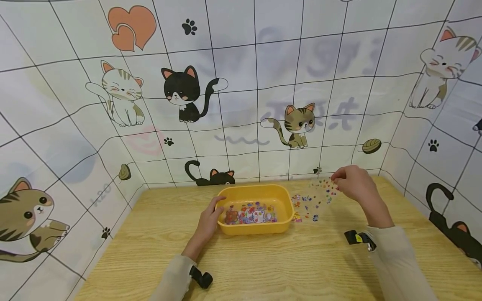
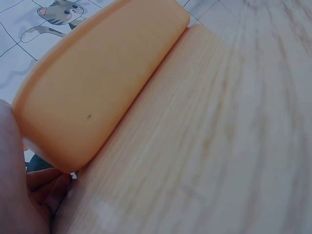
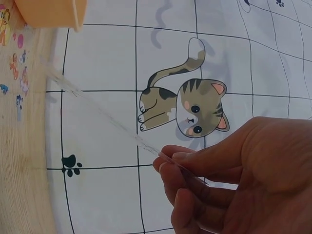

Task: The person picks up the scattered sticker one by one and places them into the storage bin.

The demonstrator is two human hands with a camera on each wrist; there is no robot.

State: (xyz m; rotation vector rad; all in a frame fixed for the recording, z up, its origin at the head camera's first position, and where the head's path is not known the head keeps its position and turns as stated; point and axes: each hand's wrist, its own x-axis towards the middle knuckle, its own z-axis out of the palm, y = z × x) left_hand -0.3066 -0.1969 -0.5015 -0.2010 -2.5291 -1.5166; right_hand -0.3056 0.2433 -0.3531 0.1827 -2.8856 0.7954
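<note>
A yellow plastic basin (image 1: 256, 229) sits on the wooden table, with several colourful stickers (image 1: 258, 216) inside. My left hand (image 1: 208, 217) holds its left end at the rim; in the left wrist view the basin's outer wall (image 2: 92, 92) rises beside that hand (image 2: 14, 180). Right of the basin, my right hand (image 1: 355, 184) is raised above the table and pinches a clear sticker sheet (image 1: 326, 190) dotted with small coloured pictures. Seen nearly edge-on in the right wrist view, the sheet (image 3: 117, 122) runs out from between the thumb and fingers of that hand (image 3: 214, 180).
More small stickers (image 3: 19, 73) show over the table beside the basin. The wood-grain table (image 1: 158, 251) meets a white gridded wall covering (image 1: 241, 108) printed with cats at the back and sides. A black strap mount (image 1: 201, 277) is on the left wrist, another (image 1: 357, 238) on the right.
</note>
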